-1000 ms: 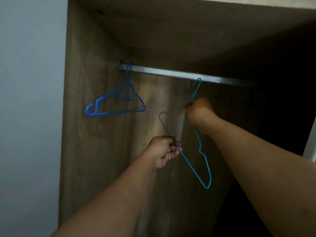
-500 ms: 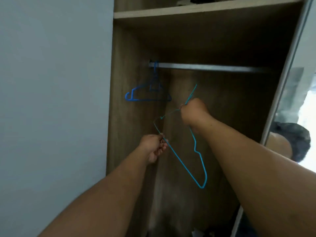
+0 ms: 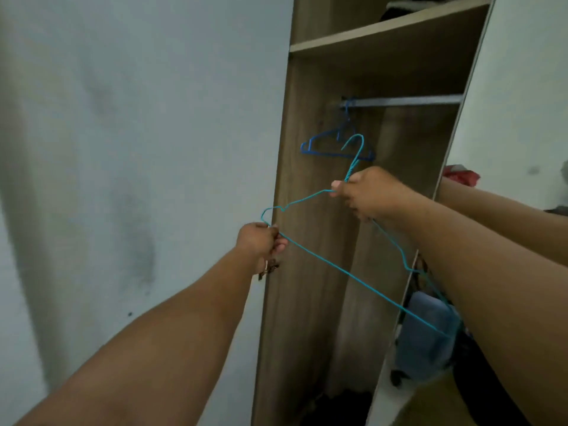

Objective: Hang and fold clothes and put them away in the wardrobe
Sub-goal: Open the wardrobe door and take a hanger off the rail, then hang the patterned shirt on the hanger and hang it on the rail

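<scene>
We hold the teal wire hanger (image 3: pixel 335 265) clear of the wooden wardrobe (image 3: pixel 310 241): left hand (image 3: pixel 261 241) pinching its shoulder bend, right hand (image 3: pixel 365 192) gripping its neck. No garment on it yet; next we judge it needs clothing threaded on before going to the metal rail (image 3: pixel 408 101).

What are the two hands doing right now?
Left hand: pinching one end of the teal wire hanger.
Right hand: gripping the same hanger's neck.

Wardrobe rail (image 3: pixel 408 101) with one blue hanger (image 3: pixel 335 147); dark clothes on shelf (image 3: pixel 384 30).
</scene>
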